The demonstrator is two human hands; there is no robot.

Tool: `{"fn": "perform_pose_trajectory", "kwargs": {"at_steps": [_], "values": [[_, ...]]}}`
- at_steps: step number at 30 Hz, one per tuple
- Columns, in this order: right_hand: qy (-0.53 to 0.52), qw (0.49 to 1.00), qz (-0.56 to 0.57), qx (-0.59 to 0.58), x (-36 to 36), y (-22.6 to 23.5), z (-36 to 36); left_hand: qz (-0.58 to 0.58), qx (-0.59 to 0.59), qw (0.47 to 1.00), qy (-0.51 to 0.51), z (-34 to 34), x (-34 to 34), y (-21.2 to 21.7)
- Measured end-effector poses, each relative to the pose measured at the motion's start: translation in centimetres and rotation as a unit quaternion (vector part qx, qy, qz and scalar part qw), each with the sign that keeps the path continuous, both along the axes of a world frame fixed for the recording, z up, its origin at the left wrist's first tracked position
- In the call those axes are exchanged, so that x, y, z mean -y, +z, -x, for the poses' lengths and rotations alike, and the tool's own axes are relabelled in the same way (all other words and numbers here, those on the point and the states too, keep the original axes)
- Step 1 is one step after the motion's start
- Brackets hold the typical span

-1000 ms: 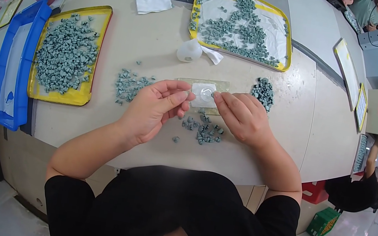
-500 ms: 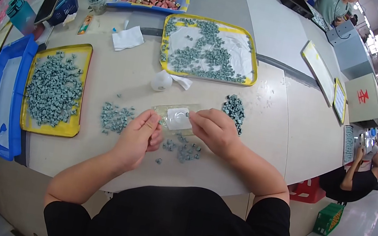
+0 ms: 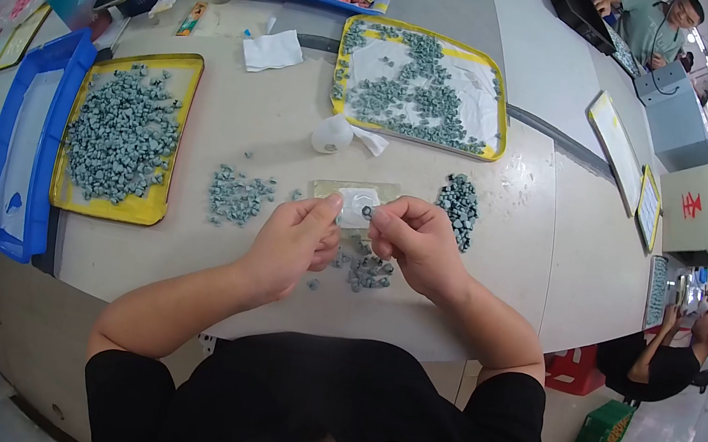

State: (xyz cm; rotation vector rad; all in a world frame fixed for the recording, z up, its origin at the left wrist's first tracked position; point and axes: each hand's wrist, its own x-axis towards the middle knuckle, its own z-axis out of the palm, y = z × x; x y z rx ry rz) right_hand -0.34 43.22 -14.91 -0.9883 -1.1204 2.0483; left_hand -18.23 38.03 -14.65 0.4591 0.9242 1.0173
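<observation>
My left hand (image 3: 298, 244) is closed in a pinch, thumb tip beside a white paper square (image 3: 355, 196); whatever it grips is hidden. Between the thumb and fingertips of my right hand (image 3: 416, 243) is a small grey-green piece (image 3: 367, 211), just over the paper's right part. The paper lies on a clear, yellowish flat slab (image 3: 325, 187) on the table. Small grey-green pieces (image 3: 367, 273) lie loose below the hands. Another loose group of pieces (image 3: 237, 198) is left of my left hand, and a tight dark pile of pieces (image 3: 456, 209) sits beyond my right hand.
A yellow-rimmed tray (image 3: 189, 111) heaped with pieces stands left, against a blue bin (image 3: 52, 158). Ahead are a second yellow-edged tray (image 3: 502, 124), a white round bottle (image 3: 329, 135) and a tissue (image 3: 273, 51). Co-workers (image 3: 668, 347) sit at the right and far right.
My hands have come closer together over the slab. The right fingertips have turned, so the small piece shows in their pinch. The whole view has shifted slightly.
</observation>
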Motion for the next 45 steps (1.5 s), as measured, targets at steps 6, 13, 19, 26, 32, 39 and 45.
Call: {"fn": "perform_pose_trajectory", "kwargs": {"at_steps": [6,13,19,26,32,39,45], "values": [[0.01,1.0,-0.017,-0.003,0.4,-1.0,1.0,0.009,0.013,1.0,-0.021,0.7,-0.2,-1.3],[-0.048,0.784,-0.592,0.181,-0.1,-2.7,2.5,0.059,0.089,0.994,-0.037,1.5,-0.2,-2.8],[-0.034,0.68,-0.718,0.144,-0.1,-3.5,3.6,0.079,0.082,0.992,-0.045,2.3,-0.1,-3.2],[-0.01,0.612,-0.774,0.161,0.3,-3.9,4.0,0.035,0.068,0.997,-0.027,2.7,0.6,-3.2],[-0.013,0.594,-0.793,0.134,0.7,-4.3,4.6,-0.021,-0.007,0.999,0.049,1.7,1.6,-3.2],[-0.013,0.63,-0.77,0.1,0.6,-4.2,4.2,-0.136,-0.129,0.981,0.056,1.8,2.1,-3.6],[-0.031,0.674,-0.73,0.11,0.2,-2.7,2.6,-0.202,-0.225,0.952,0.052,0.6,1.0,-3.1]]}}
